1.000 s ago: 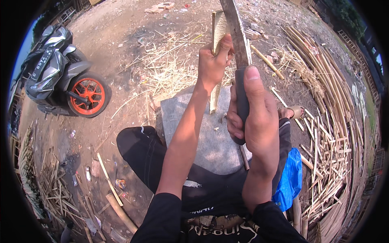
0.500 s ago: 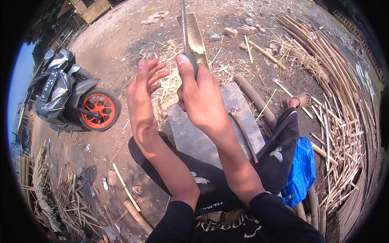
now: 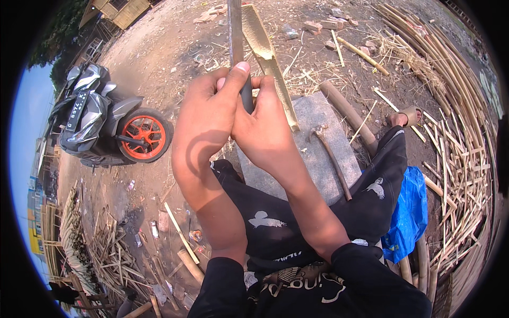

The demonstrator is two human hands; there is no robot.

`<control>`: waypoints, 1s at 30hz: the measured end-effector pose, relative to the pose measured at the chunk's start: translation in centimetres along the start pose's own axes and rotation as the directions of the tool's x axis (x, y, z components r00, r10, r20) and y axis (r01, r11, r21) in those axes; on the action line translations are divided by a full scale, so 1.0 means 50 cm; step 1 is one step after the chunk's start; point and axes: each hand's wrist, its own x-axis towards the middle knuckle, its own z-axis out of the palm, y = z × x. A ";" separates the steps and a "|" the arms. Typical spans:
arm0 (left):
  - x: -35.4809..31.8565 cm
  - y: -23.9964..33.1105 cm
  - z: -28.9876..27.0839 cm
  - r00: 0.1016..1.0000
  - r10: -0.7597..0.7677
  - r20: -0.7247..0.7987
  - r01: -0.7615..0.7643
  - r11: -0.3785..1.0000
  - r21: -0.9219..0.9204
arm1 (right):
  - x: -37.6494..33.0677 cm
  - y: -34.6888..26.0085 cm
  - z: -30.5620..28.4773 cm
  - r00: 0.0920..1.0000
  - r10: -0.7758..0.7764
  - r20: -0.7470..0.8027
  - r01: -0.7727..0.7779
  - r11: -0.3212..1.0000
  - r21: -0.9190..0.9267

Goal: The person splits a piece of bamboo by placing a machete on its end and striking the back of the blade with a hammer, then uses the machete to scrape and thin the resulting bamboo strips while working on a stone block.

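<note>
Head view: a person sits on bare ground, legs apart, both hands raised in front of the chest.
Left hand (image 3: 204,124): wrapped round the dark handle of a long knife (image 3: 235,37), fingers pressed together, thumb laid straight up along the handle.
Right hand (image 3: 265,132): closed over the same handle from the other side, fingers curled tight and touching the left hand.
Knife: blade upright, pointing away from the person, just beside the bamboo strip (image 3: 270,58).
Bamboo strip: a pale split length standing tilted, its lower end resting on the stone slab (image 3: 318,153); whether the blade has entered it cannot be told.
Stone slab: flat and grey, between the knees, with a thin dark stick (image 3: 333,164) lying across its right part.
Containers: none can be made out; a blue plastic bag (image 3: 408,212) lies crumpled by the right leg, contents hidden.
Right side: bamboo poles (image 3: 456,106) in a long heap.
Left side: a scooter with an orange wheel (image 3: 106,124), well apart from the hands.
</note>
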 end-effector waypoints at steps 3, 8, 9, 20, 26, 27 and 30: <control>-0.010 0.015 0.004 0.999 -0.044 0.031 0.047 0.994 -0.103 | -0.005 0.019 -0.020 0.996 -0.075 0.048 0.072 0.995 0.068; -0.024 0.004 0.018 1.000 -0.005 -0.010 0.004 0.992 -0.130 | -0.020 0.025 -0.099 0.909 -0.416 -0.029 0.386 0.865 -0.321; -0.034 0.015 0.021 0.999 -0.040 -0.017 0.037 0.988 -0.151 | -0.020 0.024 -0.116 0.900 -0.433 -0.051 0.399 0.865 -0.305; -0.049 -0.004 -0.003 0.980 -0.080 -0.183 0.052 0.987 -0.150 | 0.095 0.125 -0.153 0.877 -0.463 -0.132 0.370 0.823 -0.430; -0.066 -0.006 -0.002 0.989 -0.049 -0.141 0.031 0.992 -0.125 | 0.133 0.216 -0.154 0.861 -0.505 -0.069 0.409 0.766 -0.496; -0.067 -0.009 -0.003 0.988 -0.050 -0.144 0.032 0.992 -0.121 | 0.137 0.221 -0.151 0.859 -0.498 -0.114 0.392 0.786 -0.479; -0.066 -0.008 0.000 0.985 -0.062 -0.160 0.047 0.994 -0.096 | 0.145 0.230 -0.146 0.828 -0.517 -0.218 0.374 0.798 -0.472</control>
